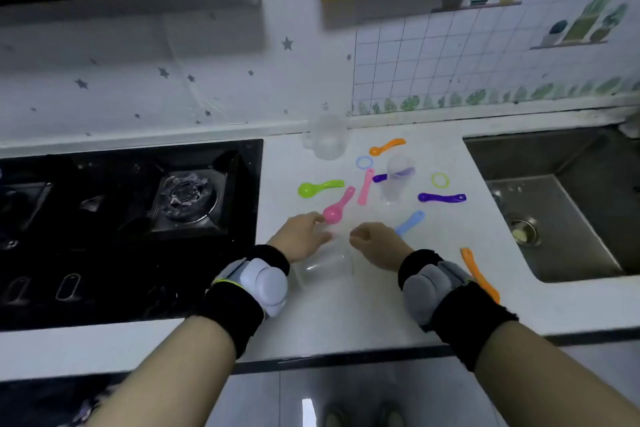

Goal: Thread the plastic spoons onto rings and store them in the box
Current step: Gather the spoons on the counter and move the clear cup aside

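1. Work surface: a white kitchen countertop (346, 315), with a black gas hob (138, 204) to the left and a stainless steel sink (568, 204) to the right.
2. Left hand (303, 236): fingers loosely extended, resting at the left top edge of a clear square plastic box (325, 265). Its fingertips touch or nearly touch the bowl of a deep pink plastic spoon (337, 206); the blur prevents a finding on whether it grips anything.
3. Right hand (375, 242): fingers curled inward, positioned at the right top edge of the clear box. Whether anything is pinched cannot be determined.
4. The box sits between the two hands near the front of the counter; no spoon can be made out inside it.
5. Spoons loose on the counter:
   - lime green plastic spoon (320, 187), left of the group;
   - pale pink plastic spoon (365, 186), beside the deep pink one;
   - small orange plastic spoon (387, 146), farthest back;
   - dark purple plastic spoon (441, 198), to the right;
   - light blue plastic spoon (410, 222), partly behind the right hand;
   - long orange plastic spoon (479, 274), beside the right wrist.
6. Rings: a blue plastic ring (364, 162) and a yellow-green plastic ring (440, 180), both lying flat and unthreaded (well apart from each other).
7. A clear plastic cup (396, 182) stands upright mid-counter, with a second purple spoon (380, 178) partly behind it.
8. Both wrists carry black bands with grey devices.
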